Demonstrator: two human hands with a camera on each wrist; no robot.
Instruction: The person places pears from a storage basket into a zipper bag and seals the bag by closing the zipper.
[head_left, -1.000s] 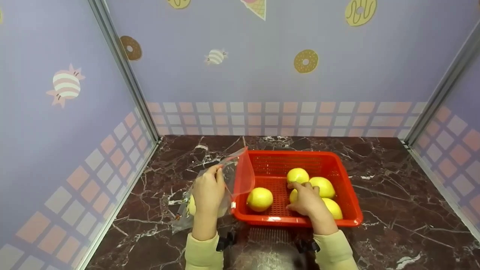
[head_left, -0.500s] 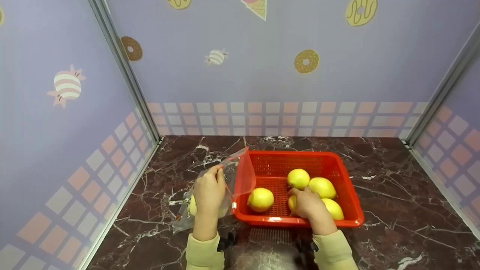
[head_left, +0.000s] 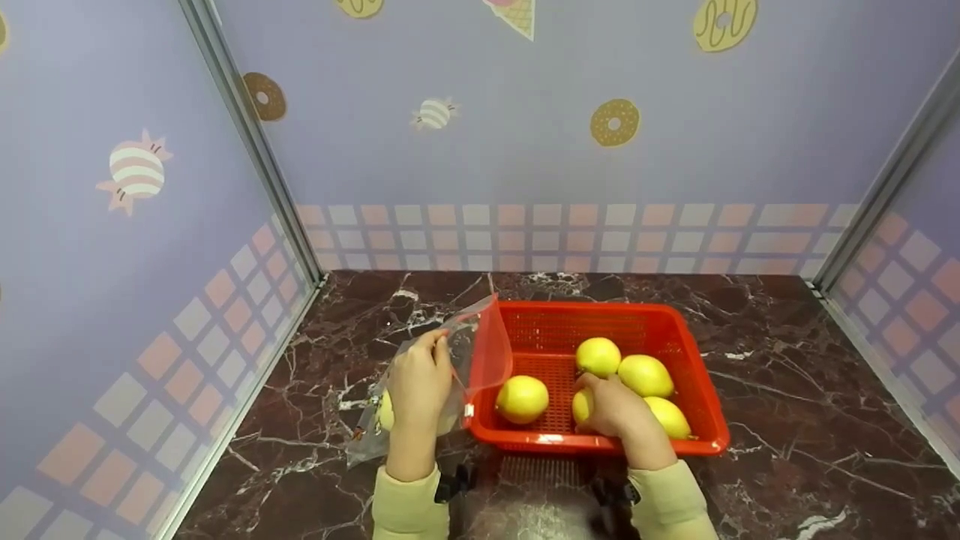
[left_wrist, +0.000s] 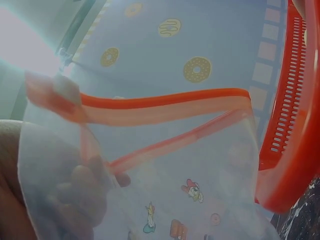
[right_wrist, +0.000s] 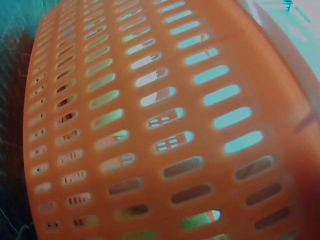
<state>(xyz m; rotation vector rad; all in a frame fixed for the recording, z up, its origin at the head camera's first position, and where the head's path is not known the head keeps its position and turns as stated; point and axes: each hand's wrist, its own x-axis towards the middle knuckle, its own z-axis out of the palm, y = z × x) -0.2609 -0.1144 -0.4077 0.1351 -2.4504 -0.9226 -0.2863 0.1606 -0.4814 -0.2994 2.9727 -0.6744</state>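
In the head view my left hand (head_left: 418, 382) pinches the edge of a clear zip bag (head_left: 491, 349) beside the basket's left rim. The left wrist view shows the bag's mouth (left_wrist: 165, 102) with its red-orange strip spread apart, and cartoon prints below. A yellow lemon (head_left: 386, 411) shows at the bag's lower part, partly behind my left hand. My right hand (head_left: 619, 409) reaches into the red basket (head_left: 600, 442), its fingers curled round a lemon (head_left: 582, 407) that is mostly hidden. In the right wrist view the slotted basket wall (right_wrist: 150, 115) hides that hand.
Other lemons lie in the basket: one lemon (head_left: 523, 400) at the left, another lemon (head_left: 598, 356) towards the back, and two at the right, including a lemon (head_left: 646, 376). The basket stands on a dark marbled tabletop (head_left: 795, 390), with patterned panels (head_left: 525, 165) around it.
My right hand has lowered, and its fingers have closed round the lemon at the basket's front. My left hand and the bag have stayed in place.
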